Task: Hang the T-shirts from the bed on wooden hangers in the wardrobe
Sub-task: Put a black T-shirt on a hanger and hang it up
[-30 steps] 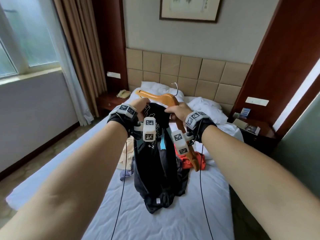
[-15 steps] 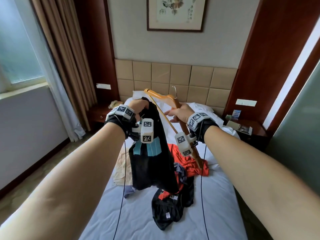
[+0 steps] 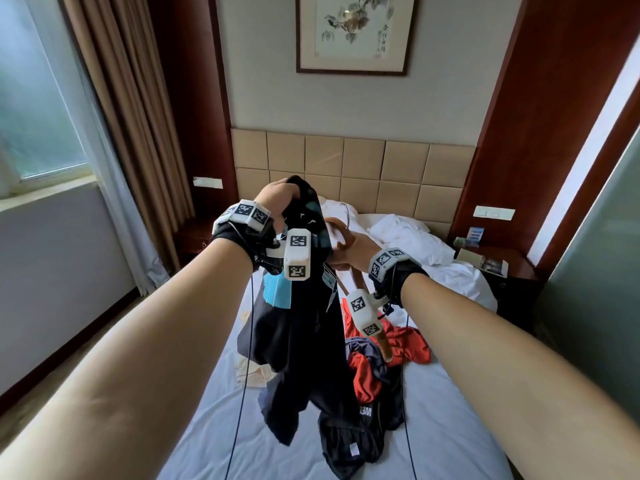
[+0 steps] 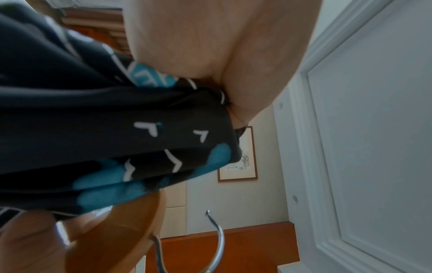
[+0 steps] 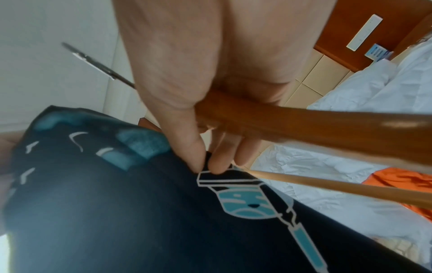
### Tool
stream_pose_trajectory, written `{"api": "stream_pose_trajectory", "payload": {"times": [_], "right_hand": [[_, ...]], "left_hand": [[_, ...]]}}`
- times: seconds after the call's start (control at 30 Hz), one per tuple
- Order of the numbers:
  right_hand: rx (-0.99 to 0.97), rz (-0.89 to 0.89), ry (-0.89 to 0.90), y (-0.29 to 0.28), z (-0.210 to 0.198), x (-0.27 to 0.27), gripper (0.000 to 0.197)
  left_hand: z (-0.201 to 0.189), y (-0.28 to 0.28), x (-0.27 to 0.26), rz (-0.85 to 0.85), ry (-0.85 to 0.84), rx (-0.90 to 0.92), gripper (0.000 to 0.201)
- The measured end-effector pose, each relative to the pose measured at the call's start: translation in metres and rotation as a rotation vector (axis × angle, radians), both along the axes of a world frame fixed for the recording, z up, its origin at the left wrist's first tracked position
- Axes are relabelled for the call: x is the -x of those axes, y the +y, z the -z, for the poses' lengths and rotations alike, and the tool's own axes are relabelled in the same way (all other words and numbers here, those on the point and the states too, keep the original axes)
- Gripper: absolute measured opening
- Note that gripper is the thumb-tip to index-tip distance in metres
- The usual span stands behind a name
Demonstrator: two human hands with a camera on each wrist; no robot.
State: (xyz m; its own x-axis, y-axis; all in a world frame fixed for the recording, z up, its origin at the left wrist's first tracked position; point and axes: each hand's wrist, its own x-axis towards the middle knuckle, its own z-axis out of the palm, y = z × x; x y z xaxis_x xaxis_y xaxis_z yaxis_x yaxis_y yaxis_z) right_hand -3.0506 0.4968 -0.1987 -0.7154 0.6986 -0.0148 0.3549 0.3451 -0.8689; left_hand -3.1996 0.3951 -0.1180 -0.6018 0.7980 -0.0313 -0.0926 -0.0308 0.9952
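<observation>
One black T-shirt [image 3: 304, 327] in the air, one wooden hanger [image 3: 349, 237], two hands, perhaps four more garments heaped on one bed [image 3: 450, 427], one framed picture [image 3: 351, 32].

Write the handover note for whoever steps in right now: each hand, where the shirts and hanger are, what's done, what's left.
Left hand: grips the bunched top of the black T-shirt, held up over the bed.
Right hand: holds the wooden hanger in its palm while thumb and fingers pinch the same shirt's edge.
Done: shirt lifted off the bed; it is not on the hanger yet.
Left: thread the hanger into this shirt and hang it in the wardrobe (not in view), then do the orange T-shirt and the dark garments lying on the bed.
</observation>
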Motion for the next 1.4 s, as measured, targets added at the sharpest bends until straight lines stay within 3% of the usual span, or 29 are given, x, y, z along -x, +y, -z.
{"api": "stream_pose_trajectory", "payload": {"times": [0.2,0.27,0.3,0.4,0.5,0.53,0.63,0.67,0.8,0.87,1.0,1.1,1.23,1.34,1.4], "right_hand": [[0.028,0.041,0.041,-0.006,-0.008,0.018,0.016],[0.026,0.096,0.060,-0.005,-0.011,0.021,0.021],[0.048,0.116,0.078,-0.004,-0.013,0.024,0.023],[0.151,0.170,0.138,-0.003,-0.022,0.033,0.022],[0.186,0.199,0.200,-0.004,-0.033,0.038,0.022],[0.176,0.202,0.207,-0.006,-0.036,0.040,0.023],[0.122,0.209,0.216,-0.008,-0.045,0.044,0.027],[0.111,0.210,0.222,-0.007,-0.048,0.045,0.027],[0.092,0.164,0.289,-0.013,-0.066,0.041,0.018],[0.055,0.137,0.288,-0.015,-0.073,0.039,0.012],[-0.013,0.124,0.240,-0.013,-0.072,0.034,0.005],[-0.076,0.155,0.183,-0.008,-0.067,0.026,0.022],[-0.134,0.182,0.004,-0.002,-0.056,0.015,0.021],[-0.169,0.189,-0.109,-0.001,-0.048,0.006,0.022],[-0.111,0.186,-0.117,0.000,-0.040,0.003,0.033]], "left_hand": [[0.003,-0.003,0.025,-0.112,-0.019,0.049,0.019],[0.005,-0.004,0.037,-0.163,0.025,0.098,0.013],[0.007,-0.005,0.044,-0.166,0.045,0.127,0.022],[0.009,-0.008,0.049,-0.069,0.101,0.208,0.046],[0.010,-0.011,0.042,-0.048,0.369,0.453,0.057],[0.011,-0.011,0.039,-0.011,0.425,0.535,0.054],[0.021,-0.013,0.024,0.192,0.369,0.636,0.012],[0.027,-0.013,0.020,0.265,0.393,0.677,0.009],[0.049,-0.007,0.004,0.434,0.527,0.722,0.045],[0.058,0.003,0.001,0.420,0.475,0.669,0.052],[0.066,0.020,-0.002,0.271,0.226,0.525,0.040],[0.077,0.043,0.016,0.156,0.035,0.380,0.047],[0.047,0.029,-0.004,-0.042,-0.164,0.142,0.036],[0.031,0.021,-0.002,0.022,-0.239,0.072,0.045],[0.024,0.015,0.004,0.065,-0.345,0.071,0.048]]}}
